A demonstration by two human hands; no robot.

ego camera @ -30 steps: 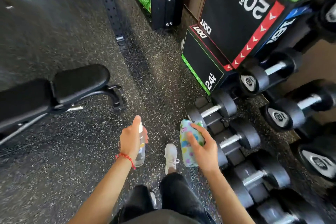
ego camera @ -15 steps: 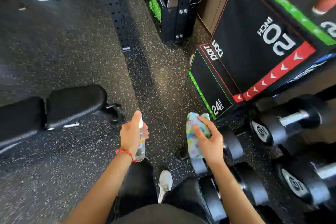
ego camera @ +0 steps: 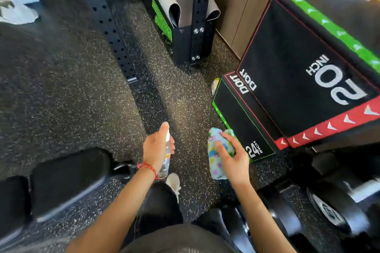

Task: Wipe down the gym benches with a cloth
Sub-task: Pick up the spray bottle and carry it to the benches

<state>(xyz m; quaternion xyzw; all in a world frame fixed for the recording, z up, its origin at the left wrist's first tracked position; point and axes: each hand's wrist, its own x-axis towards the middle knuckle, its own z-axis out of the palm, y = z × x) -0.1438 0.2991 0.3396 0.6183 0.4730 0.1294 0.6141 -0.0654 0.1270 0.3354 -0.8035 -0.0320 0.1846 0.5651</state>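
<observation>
My left hand (ego camera: 156,147) grips a clear spray bottle (ego camera: 165,163), thumb on top, held upright over the speckled floor. My right hand (ego camera: 233,157) holds a folded pastel-patterned cloth (ego camera: 216,157) at about the same height, a little to the right. The black padded gym bench (ego camera: 67,181) lies at the lower left, its seat pad end close to my left wrist; the rest runs off the left edge. Neither hand touches the bench.
Stacked black plyo boxes (ego camera: 298,80) marked 20 and 24 inch fill the right. Dumbbells (ego camera: 337,207) lie at the lower right. A black perforated rack upright (ego camera: 107,26) and a mat holder (ego camera: 185,26) stand ahead. My white shoe (ego camera: 173,183) is on the floor.
I have stepped forward: the bench and dumbbells slid toward the bottom of the view and the plyo boxes came nearer. Both hands keep the same hold on bottle and cloth.
</observation>
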